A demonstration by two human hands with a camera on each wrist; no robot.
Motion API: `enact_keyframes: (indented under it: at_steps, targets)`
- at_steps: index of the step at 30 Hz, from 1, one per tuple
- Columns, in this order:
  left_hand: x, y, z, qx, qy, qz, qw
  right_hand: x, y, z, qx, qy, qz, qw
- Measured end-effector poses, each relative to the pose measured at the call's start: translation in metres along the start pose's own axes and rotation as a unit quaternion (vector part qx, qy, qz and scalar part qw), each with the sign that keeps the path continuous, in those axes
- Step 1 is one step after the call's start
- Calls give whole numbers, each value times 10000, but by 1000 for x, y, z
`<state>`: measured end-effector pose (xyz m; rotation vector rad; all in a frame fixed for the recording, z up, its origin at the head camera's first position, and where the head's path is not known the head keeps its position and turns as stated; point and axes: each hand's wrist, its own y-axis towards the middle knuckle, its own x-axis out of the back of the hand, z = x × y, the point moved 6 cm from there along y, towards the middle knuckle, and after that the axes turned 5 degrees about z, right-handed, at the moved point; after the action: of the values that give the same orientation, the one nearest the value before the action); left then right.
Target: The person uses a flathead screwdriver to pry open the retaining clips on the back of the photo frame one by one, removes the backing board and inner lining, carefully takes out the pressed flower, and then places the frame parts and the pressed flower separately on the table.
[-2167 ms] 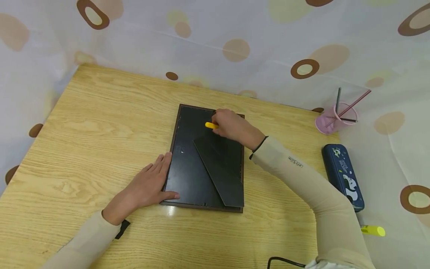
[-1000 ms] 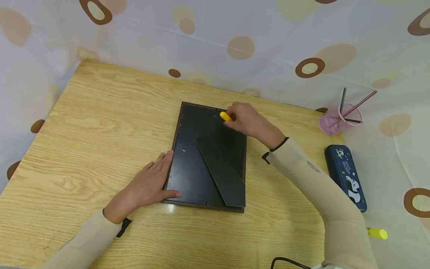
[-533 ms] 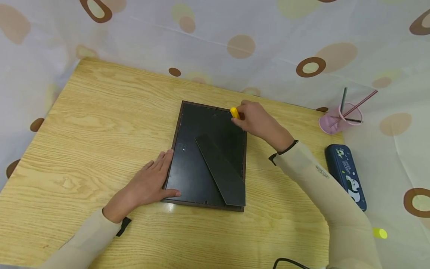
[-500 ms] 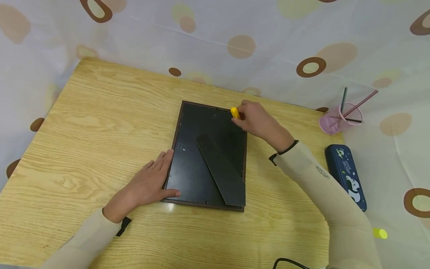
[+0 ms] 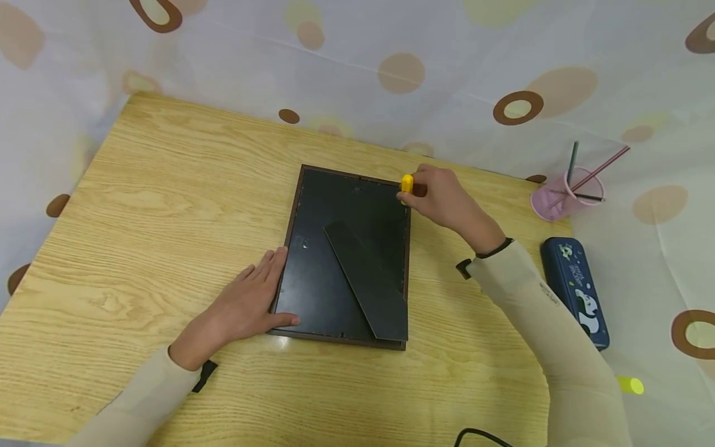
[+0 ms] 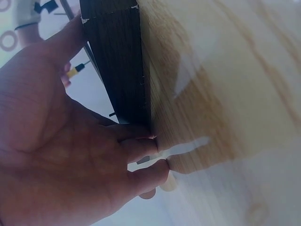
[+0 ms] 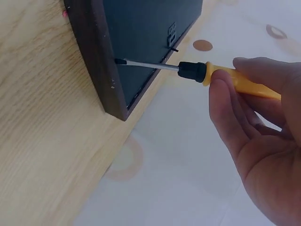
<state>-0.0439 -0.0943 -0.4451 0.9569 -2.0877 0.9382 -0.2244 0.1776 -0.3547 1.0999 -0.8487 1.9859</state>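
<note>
A dark picture frame (image 5: 318,273) lies face down on the table, its black easel leg (image 5: 368,285) slanting across the backing. My left hand (image 5: 246,304) rests along the frame's left side, fingers extended against the edge and thumb over the backing. Near the frame's top right corner, my right hand (image 5: 449,202) pinches the yellow handle of a screwdriver (image 7: 235,81) between thumb and fingers. In the right wrist view the screwdriver's tip (image 7: 121,61) is at the inner edge of the frame's side. A small dark tab (image 7: 174,49) sticks out farther along the frame.
On the right stand a pink pencil cup (image 5: 550,198) with several pencils and a navy panda pencil case (image 5: 575,292). A yellow marker (image 5: 631,385) shows beyond the right arm. A black cable (image 5: 480,433) lies at the front edge. Patterned cloth (image 5: 346,62) hangs behind the table.
My right hand has carried the screwdriver rightward from near the frame's top middle to its top right corner, its handle turning more upright in view. The left hand and frame stay put.
</note>
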Motion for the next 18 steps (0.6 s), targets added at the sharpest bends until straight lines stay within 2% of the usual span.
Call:
enact_keyframes:
  at_steps: [6, 9, 13, 18]
  targets:
    - [2, -1, 0, 8, 23, 15, 10000, 6, -7, -8, 68, 153, -248, 9996]
    - [4, -2, 0, 5, 3, 13, 10000, 7, -8, -10, 70, 259, -249, 9993]
    - [3, -3, 0, 14, -42, 7, 10000, 3, -2, -3, 49, 171, 18, 9998]
    - [1, -2, -1, -19, -63, -3, 10000, -8, 10, 17, 224, -338, 508, 9979]
